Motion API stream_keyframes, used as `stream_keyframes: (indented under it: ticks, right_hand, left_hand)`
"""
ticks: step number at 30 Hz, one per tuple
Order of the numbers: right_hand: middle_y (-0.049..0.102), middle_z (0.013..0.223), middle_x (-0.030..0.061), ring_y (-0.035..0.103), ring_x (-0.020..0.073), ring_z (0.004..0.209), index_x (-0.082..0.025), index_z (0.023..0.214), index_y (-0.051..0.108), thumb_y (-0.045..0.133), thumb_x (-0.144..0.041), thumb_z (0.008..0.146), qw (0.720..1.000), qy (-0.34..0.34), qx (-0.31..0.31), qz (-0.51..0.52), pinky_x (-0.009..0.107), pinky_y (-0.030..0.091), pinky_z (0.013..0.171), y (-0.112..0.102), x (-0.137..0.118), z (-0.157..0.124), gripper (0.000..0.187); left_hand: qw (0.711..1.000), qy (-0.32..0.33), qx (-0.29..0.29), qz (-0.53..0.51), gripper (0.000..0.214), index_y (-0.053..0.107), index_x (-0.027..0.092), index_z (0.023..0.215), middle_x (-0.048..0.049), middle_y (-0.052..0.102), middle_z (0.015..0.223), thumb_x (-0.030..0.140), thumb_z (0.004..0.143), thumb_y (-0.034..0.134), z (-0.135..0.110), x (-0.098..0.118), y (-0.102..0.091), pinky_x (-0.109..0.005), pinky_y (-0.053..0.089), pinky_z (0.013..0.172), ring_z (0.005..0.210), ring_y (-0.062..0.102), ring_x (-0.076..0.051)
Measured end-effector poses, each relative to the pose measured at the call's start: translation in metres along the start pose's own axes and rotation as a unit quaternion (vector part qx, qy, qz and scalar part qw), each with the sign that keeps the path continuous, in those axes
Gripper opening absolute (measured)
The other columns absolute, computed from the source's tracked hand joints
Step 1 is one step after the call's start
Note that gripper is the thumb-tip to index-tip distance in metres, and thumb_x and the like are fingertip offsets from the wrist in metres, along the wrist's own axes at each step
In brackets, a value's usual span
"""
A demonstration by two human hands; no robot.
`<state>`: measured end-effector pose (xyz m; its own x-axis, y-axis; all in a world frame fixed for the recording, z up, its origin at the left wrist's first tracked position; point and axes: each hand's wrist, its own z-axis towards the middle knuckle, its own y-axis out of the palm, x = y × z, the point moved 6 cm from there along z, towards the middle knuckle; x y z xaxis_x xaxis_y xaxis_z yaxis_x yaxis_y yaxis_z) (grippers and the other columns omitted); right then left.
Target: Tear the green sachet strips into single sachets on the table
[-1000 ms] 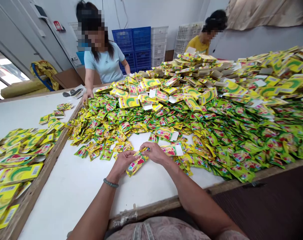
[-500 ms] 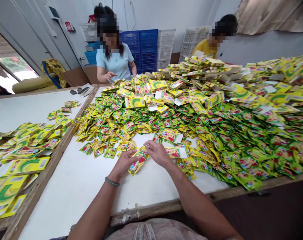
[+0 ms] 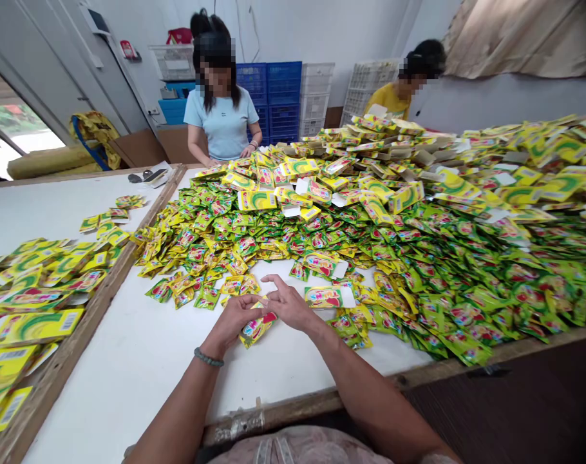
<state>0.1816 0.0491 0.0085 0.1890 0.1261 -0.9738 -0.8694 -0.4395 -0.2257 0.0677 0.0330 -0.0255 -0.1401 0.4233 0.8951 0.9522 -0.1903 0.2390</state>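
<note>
A small yellow, green and red carton (image 3: 257,330) is tilted over the white table top, its upper end covered by my fingers. My left hand (image 3: 231,323) grips it from the left, thumb along the near side. At the upper end my right hand (image 3: 291,305) has its thumb and lower fingers closed on the carton, while the index finger sticks out above. Just right of that hand lies another carton (image 3: 324,297) with a white flap open, and behind it a further open carton (image 3: 321,263). Loose green and yellow sachets (image 3: 208,297) lie beyond my hands.
A big heap of green sachets (image 3: 447,283) spreads to the right, with open cartons (image 3: 257,200) piled on top. Past a wooden divider (image 3: 87,303) on the left lie more cartons (image 3: 37,328). Two people (image 3: 223,122) are across the table, before stacked crates (image 3: 284,103).
The carton in my hands has tipped and come slightly nearer to me. My right index finger has lifted off its end. The person opposite has lowered a hand to the table.
</note>
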Motion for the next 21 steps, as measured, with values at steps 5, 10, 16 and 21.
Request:
stream_keyframes:
  ticks: [5,10,16,21]
  right_hand:
    - [0.064,0.071,-0.0006,0.059,0.0116,0.059,-0.021,0.106,0.05,0.047,-0.029,0.083,0.982,-0.017,0.182,0.039,0.023,0.046,0.057,-0.032,0.01,0.004,0.025]
    - [0.067,0.084,0.006,0.064,0.0176,0.078,-0.02,0.091,0.057,0.051,-0.039,0.082,0.97,-0.01,0.243,0.022,0.03,0.05,0.071,-0.044,0.016,0.007,0.023]
    - [0.061,0.069,-0.0029,0.059,0.0131,0.058,-0.022,0.118,0.042,0.064,-0.036,0.073,0.985,0.021,0.1,0.14,0.026,0.049,0.056,0.011,0.009,0.008,0.053]
    - [0.058,0.071,-0.003,0.056,0.011,0.063,-0.022,0.117,0.049,0.057,-0.035,0.079,0.994,-0.024,0.083,0.074,0.023,0.046,0.059,0.015,0.002,0.009,0.041]
  left_hand:
    - [1.0,0.002,0.009,-0.016,0.033,0.068,0.013,0.09,-0.0029,0.071,0.073,0.028,0.062,0.077,-0.007,0.01,-0.008,-0.019,0.045,0.052,0.055,0.061,-0.011]
    - [0.992,0.045,0.091,-0.081,0.038,0.066,0.013,0.093,-0.004,0.071,0.076,0.028,0.06,0.079,-0.019,0.018,-0.026,-0.021,0.047,0.056,0.059,0.062,-0.012]
    - [0.978,0.137,0.104,-0.119,0.035,0.062,0.017,0.1,-0.0035,0.069,0.089,0.032,0.07,0.071,-0.021,0.02,-0.026,-0.025,0.049,0.069,0.074,0.063,-0.014]
    - [0.98,0.162,0.096,-0.069,0.039,0.059,0.017,0.104,-0.005,0.067,0.097,0.029,0.069,0.072,-0.019,0.012,-0.027,-0.027,0.047,0.074,0.082,0.062,-0.017]
